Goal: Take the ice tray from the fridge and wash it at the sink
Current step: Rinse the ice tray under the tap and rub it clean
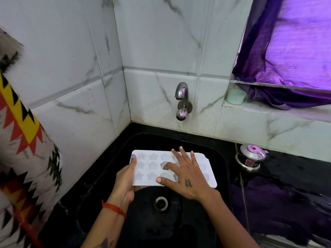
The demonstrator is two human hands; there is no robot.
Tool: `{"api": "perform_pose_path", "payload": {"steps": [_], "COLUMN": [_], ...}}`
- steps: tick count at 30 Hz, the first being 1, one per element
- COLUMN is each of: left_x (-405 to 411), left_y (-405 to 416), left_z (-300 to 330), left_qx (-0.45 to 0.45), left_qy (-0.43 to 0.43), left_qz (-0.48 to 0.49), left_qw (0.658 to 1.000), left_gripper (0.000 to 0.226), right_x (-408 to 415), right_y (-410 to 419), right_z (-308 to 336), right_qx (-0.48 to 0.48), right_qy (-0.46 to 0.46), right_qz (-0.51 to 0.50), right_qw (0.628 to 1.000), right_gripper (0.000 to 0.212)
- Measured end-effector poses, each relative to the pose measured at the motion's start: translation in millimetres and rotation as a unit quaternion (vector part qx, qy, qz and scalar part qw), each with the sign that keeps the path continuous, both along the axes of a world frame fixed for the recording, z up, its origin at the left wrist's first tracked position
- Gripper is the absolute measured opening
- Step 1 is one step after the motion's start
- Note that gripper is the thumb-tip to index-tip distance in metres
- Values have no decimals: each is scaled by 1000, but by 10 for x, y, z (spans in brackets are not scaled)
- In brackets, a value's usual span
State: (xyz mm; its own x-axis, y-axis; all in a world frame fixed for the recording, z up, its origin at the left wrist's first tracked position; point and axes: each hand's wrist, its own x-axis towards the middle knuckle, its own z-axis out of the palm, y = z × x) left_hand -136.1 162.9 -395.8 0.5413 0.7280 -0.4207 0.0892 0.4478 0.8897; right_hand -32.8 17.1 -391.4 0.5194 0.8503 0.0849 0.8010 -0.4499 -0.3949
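The ice tray (172, 169) is already out of the fridge and held over the black sink (220, 169), so fetching looks done and washing remains. The left hand (125, 183) grips its 9 o'clock end; the right hand (186, 174) lies flat on top, fingers spread. The tap (181, 101) at 12 o'clock shows no stream, and whether the tray is wet is hard to make out.

White marble-veined wall tiles (152, 38) meet in a corner behind the chrome tap (182, 100). Right of the tap, a purple curtain (290, 56) glows over a window ledge (272, 109); below it, black countertop (286, 185).
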Motion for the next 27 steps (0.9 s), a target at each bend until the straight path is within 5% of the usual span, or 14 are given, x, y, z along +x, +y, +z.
{"api": "perform_pose_path", "payload": {"steps": [12, 27], "left_x": [4, 32], "left_y": [-31, -29], "left_z": [44, 14], "left_qx": [4, -4], "left_qy": [-9, -9], "left_qz": [-1, -3], "left_qw": [1000, 1000], "left_gripper": [39, 40], "right_x": [-33, -78], "right_y": [72, 214], "right_z": [131, 65], "right_qx": [54, 0], "right_qy": [9, -36], "right_qz": [10, 43], "right_qw": [998, 998], "right_gripper": [75, 78]}}
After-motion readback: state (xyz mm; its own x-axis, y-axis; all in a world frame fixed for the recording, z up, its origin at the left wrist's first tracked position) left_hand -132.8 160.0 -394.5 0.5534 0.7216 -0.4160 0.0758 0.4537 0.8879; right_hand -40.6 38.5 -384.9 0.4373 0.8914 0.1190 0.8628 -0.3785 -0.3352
